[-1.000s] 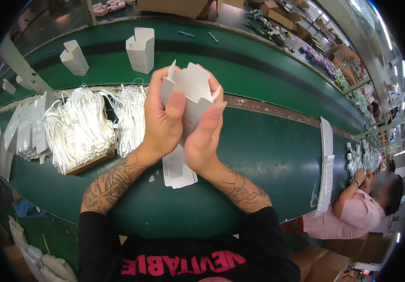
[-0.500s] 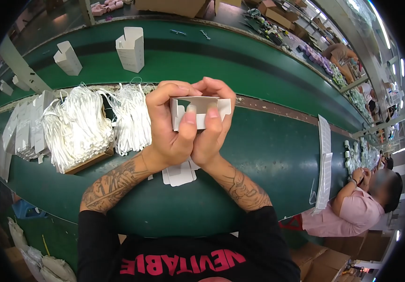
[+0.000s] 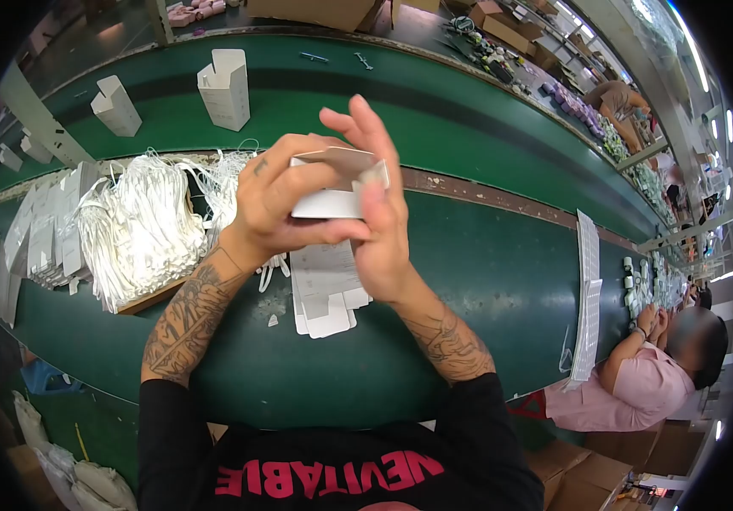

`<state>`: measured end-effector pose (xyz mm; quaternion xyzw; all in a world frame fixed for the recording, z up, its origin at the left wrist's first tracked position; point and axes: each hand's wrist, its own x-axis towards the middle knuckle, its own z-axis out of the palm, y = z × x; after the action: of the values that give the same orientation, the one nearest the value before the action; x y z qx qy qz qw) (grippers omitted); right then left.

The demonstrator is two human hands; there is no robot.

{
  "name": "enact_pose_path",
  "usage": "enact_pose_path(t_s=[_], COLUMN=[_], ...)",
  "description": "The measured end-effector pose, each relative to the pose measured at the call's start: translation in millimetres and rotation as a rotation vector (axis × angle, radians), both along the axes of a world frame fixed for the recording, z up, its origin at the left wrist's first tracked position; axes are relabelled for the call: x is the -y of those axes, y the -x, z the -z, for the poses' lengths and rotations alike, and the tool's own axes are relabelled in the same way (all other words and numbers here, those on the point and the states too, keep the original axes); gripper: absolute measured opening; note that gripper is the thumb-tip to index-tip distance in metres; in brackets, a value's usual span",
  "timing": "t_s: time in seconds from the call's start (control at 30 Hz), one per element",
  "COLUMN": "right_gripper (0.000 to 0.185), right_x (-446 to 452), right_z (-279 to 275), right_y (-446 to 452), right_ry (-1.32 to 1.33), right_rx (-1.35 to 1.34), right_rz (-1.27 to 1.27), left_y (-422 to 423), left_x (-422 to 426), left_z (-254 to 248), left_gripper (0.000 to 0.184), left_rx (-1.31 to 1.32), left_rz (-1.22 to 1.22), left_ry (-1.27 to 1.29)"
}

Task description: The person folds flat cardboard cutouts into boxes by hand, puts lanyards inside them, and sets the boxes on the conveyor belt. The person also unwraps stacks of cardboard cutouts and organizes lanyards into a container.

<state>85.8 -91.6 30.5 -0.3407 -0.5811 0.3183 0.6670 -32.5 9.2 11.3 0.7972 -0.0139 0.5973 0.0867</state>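
Between my hands is a small white carton [image 3: 329,204], its flaps partly folded at the end facing me. My left hand [image 3: 280,192] grips its left side, with fingers reaching over the opening. My right hand [image 3: 382,221] presses its thumb on the right flap, while its other fingers point up, slightly blurred. Below the hands, flat white cartons [image 3: 326,294] lie in a small pile on the green table [image 3: 469,298]. A bundle of white cords [image 3: 141,230] fills a cardboard tray left of my left hand.
Two open white cartons [image 3: 227,92] [image 3: 117,107] stand on the green belt [image 3: 315,102] beyond. Flat cartons [image 3: 51,221] are stacked far left. A long white stack [image 3: 588,294] lies to the right, near a person in pink [image 3: 639,375].
The carton has tipped and its flaps have been folded inward. My left fingers have moved over the opening, and my right fingers have lifted off its back. The standing cartons have shifted left.
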Motion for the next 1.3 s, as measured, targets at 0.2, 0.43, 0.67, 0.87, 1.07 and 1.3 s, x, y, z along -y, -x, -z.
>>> enact_pose_path(t_s=[0.2,0.43,0.67,0.87,1.07,1.3], right_gripper=[0.059,0.059,0.047,0.057,0.069,0.052], right_x=[-1.2,-1.1,0.5,-11.9,-20.5,-9.7], right_z=[-11.2,-7.0,-15.3,-0.9,11.8,7.2], right_y=[-16.0,-22.9,-25.9,-38.8,-59.7,-30.4], right_ry=[0.117,0.112,0.240,0.243,0.425,0.090], right_rx=[0.042,0.051,0.127,0.283,-0.096,0.180], right_rz=[-0.266,-0.318,-0.245,-0.165,-0.148,0.101], left_y=[5.6,14.4,8.2,12.4,16.6,6.1], left_x=[-8.3,-10.9,-14.1,-11.2,-16.7,-14.2], left_z=[1.1,-7.0,5.8,0.3,-1.7,3.1], left_gripper=[0.066,0.065,0.088,0.104,0.087,0.078], left_rx=[0.016,-0.178,-0.104,-0.184,-0.190,0.001], left_rz=[0.119,0.076,0.248,0.164,0.132,0.250], left_ry=[0.068,0.001,0.119,0.067,0.192,0.197])
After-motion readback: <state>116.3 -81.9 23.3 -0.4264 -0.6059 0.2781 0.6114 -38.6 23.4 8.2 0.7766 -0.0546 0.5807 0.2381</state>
